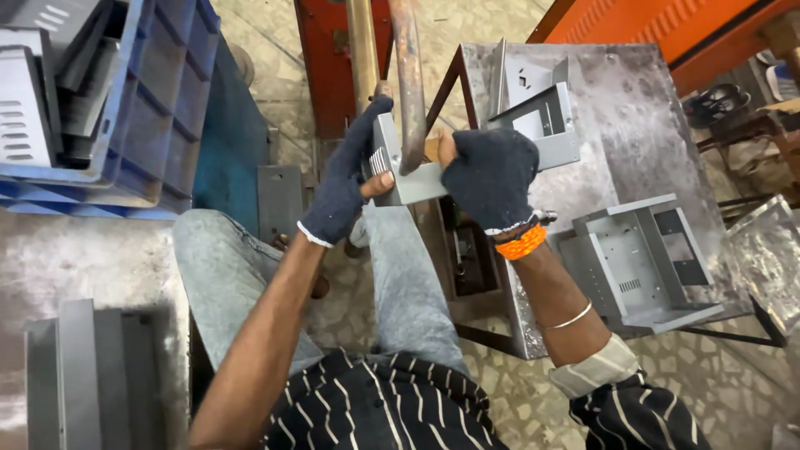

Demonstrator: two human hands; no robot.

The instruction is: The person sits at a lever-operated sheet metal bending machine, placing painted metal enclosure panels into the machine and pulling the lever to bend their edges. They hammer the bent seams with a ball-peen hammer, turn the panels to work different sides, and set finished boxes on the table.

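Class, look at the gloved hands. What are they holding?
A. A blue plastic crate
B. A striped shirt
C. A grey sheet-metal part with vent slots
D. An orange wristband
C: both the left hand and the right hand grip a grey sheet-metal part against a rusty bar.

Hidden and cut-off parts around the two gloved hands

The grey metal bracket is largely covered: the left hand wraps its near end, the right hand masks its far end, and a rusty bar crosses its middle, so its full shape cannot be told. The bar and the brass-coloured pipe beside it run off the top edge. The blue crate is cut by the left and top edges, its contents partly out of view. A stack of grey sheets is clipped at the bottom left. The shiny piece at the right edge is blurred. Dark objects at upper right are too small to identify.
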